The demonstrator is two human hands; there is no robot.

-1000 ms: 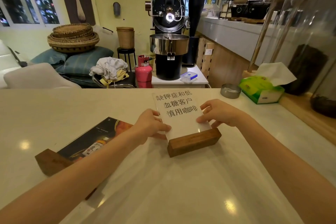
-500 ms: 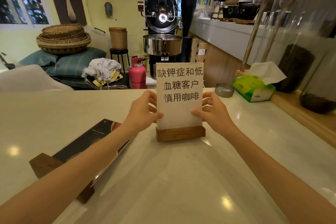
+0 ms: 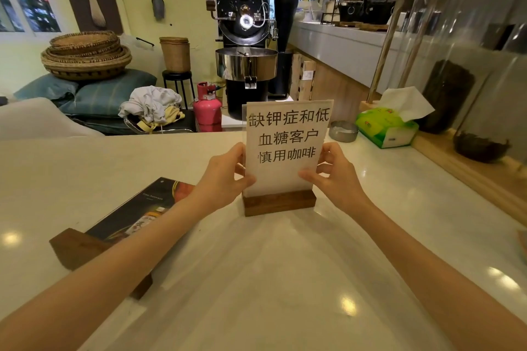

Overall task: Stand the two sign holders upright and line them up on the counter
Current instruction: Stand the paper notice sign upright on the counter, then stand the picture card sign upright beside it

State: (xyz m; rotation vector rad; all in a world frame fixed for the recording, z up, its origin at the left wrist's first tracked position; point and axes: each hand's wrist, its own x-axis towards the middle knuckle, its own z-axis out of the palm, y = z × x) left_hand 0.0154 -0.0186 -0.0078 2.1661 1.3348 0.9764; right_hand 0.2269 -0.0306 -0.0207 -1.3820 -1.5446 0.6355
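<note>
At centre of the pale counter: white sign holder, upright, printed face toward the camera, acrylic panel seated in a dark wooden base that rests flat on the surface. Left hand clasps the panel's left edge, thumb on the front face, fingers behind. Right hand clasps the right edge likewise, thumb pressed to the lower front corner. Both hands closed on the panel above the base.

Second sign holder: lying flat on the counter to the left, dark printed face up, its wooden base nearest the camera, partly hidden under the left forearm; well apart from the upright one, not aligned with it.

Far right of the counter: small round metal dish, and just beside it a green tissue pack with a white tissue standing out of the top.

Beyond the counter: black coffee roaster, pink gas cylinder, stacked woven baskets
</note>
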